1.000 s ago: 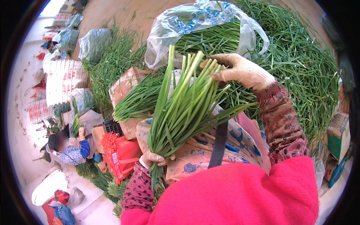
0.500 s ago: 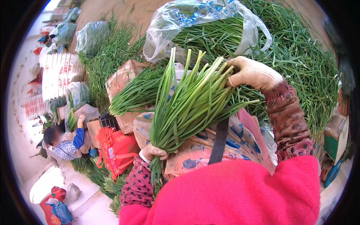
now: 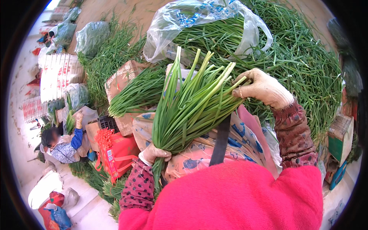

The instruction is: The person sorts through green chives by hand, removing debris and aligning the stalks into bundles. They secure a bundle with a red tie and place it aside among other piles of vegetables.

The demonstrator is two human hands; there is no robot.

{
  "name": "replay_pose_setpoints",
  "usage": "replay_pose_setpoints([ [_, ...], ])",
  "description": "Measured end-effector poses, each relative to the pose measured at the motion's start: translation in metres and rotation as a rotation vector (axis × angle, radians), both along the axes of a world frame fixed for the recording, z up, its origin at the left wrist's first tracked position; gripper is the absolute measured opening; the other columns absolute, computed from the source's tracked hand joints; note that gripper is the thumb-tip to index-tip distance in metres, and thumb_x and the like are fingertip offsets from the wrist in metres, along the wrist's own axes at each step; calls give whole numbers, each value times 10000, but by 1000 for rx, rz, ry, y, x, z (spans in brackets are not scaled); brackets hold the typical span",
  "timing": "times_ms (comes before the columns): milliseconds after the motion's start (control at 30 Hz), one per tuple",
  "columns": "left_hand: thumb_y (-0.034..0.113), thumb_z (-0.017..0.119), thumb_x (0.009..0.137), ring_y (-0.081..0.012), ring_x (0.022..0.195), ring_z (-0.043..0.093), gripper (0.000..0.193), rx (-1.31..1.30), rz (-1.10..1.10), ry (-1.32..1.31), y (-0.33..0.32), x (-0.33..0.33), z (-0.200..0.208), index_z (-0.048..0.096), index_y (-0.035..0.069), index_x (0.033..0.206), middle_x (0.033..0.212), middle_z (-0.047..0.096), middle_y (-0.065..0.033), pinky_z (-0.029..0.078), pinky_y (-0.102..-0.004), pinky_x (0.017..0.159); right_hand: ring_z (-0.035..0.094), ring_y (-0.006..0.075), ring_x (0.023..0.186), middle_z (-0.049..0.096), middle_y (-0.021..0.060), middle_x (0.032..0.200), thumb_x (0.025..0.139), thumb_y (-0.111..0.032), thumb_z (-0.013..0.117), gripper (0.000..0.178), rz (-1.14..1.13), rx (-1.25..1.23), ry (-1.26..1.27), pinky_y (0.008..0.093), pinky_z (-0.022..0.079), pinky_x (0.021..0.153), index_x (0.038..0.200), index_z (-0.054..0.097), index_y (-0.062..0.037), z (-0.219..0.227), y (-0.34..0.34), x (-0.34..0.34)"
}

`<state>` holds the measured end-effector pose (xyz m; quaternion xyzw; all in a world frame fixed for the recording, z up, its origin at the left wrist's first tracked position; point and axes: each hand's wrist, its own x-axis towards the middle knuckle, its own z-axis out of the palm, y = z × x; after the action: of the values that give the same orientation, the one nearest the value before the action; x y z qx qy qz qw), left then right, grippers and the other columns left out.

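Observation:
A fanned bunch of garlic chives (image 3: 191,111) lies across my lap, its pale stem ends pointing up and away. My left hand (image 3: 155,154), in a light glove, is wrapped round the bunch's narrow leafy end. My gloved right hand (image 3: 264,88) pinches a few stems at the bunch's right edge, thumb and fingers closed on them. Beyond the bunch, an open clear plastic bag (image 3: 153,42) holds more chives. A smaller laid-out bundle of chives (image 3: 136,94) rests on a cardboard box (image 3: 115,85) to the left.
Loose chives (image 3: 295,65) are heaped widely at the right and far side. A red bag (image 3: 122,149) stands near my left arm, beside a black crate (image 3: 107,123). A co-worker (image 3: 63,147) sits at the left. A green and white box (image 3: 340,136) stands at the far right.
My right hand has moved slightly right and down, drawing the stems at the right edge outward. My left hand keeps its hold. The co-worker's raised hand has shifted a little.

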<state>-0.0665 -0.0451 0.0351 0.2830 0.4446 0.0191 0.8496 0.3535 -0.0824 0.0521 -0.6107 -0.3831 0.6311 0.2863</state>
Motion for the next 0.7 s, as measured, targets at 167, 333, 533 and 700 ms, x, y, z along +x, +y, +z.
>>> replay_pose_setpoints([
  [167,77,799,657,-146,599,549,688,15,-45,12,0,2,1,506,0,1275,897,620,-82,455,-262,502,672,170,801,719,111,880,718,-259,725,474,127,1,-310,289,518,770,1124,680,-18,5,3,0],
  [333,73,798,668,-144,598,551,656,9,-70,15,3,0,2,519,0,1257,872,614,-74,452,-261,508,655,144,785,715,92,878,739,-224,738,437,53,50,-100,276,515,750,1112,686,-2,-14,9,-1],
  [533,83,794,690,-138,596,547,547,60,-109,55,6,6,9,577,1,1186,834,621,-54,445,-259,515,653,146,718,714,59,799,749,-251,733,323,13,3,-357,288,518,715,1007,736,-57,4,7,-7],
  [700,93,795,676,-146,616,562,615,12,-115,-16,11,3,2,553,-4,1233,875,640,-81,451,-256,527,688,278,766,703,144,821,759,-234,679,278,273,98,-541,364,536,714,986,733,-84,16,13,-1],
])
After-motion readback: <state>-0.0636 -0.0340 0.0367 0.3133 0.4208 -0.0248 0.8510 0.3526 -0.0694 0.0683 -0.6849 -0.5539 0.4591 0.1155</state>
